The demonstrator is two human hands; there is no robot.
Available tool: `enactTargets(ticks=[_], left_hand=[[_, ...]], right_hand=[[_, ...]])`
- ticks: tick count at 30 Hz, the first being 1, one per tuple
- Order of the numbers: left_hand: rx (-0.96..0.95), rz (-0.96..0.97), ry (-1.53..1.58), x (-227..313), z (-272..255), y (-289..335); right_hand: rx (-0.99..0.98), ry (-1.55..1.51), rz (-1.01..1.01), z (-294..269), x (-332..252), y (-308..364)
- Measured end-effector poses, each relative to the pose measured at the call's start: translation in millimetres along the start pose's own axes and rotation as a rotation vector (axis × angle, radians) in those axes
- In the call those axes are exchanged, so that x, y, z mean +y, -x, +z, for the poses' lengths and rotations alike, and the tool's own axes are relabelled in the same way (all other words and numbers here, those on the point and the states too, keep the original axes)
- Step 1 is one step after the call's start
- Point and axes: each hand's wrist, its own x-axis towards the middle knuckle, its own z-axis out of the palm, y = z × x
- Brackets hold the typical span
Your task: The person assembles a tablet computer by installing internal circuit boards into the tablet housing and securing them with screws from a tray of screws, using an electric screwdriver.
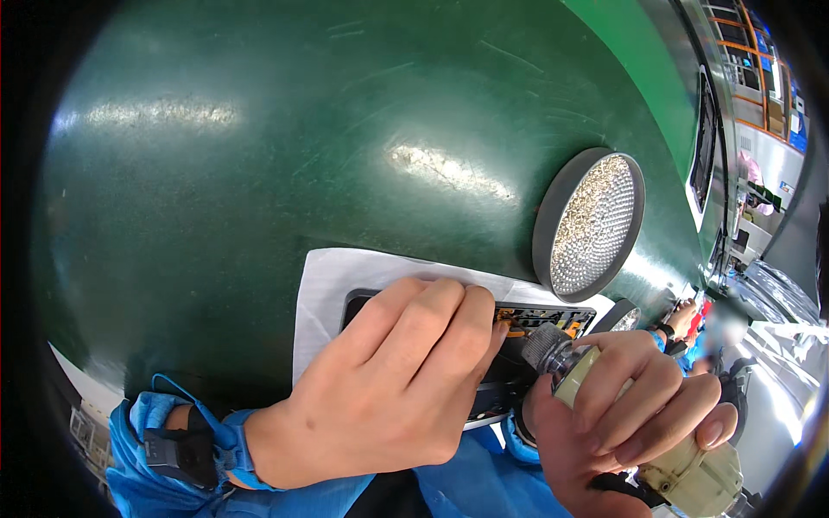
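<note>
My right hand is wrapped around an electric screwdriver with a cream body and a knurled metal collar. The collar points left, toward an opened black electronic device. A bare circuit board with orange parts shows along the device's far right side. Across the device lies my left hand, fingers bent and pressed together, gripping it; most fingertips are hidden. The screwdriver's tip is hard to make out. Under the device is a white sheet.
A round grey dish, tilted, with a dimpled plate full of small gold-coloured screws, stands beyond the device at right. A smaller dish is behind my right hand. Green table spreads to the far side. Another person's hand is at far right.
</note>
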Motion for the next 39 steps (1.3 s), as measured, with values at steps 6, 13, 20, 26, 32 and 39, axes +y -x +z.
enactTargets(ticks=[6, 13, 20, 26, 32, 39], left_hand=[[0.027, 0.009, -0.021, 2, 3, -3], [0.010, 0.008, -0.020, 2, 4, 1], [-0.015, -0.024, 0.013, 6, -3, 2], [-0.019, -0.025, 0.028, 10, 2, 4], [0.006, -0.020, 0.031, 18, 7, 4], [0.011, -0.023, 0.031, 20, 9, 6]], right_hand=[[-0.131, 0.126, -0.105, 2, 12, -10], [-0.152, 0.143, -0.100, 1, 10, -7], [-0.182, 0.122, -0.102, 4, 6, -7], [-0.148, 0.166, -0.110, 3, 1, 0], [-0.194, 0.164, -0.106, -3, -10, 0], [-0.200, 0.169, -0.103, -3, -10, 4]])
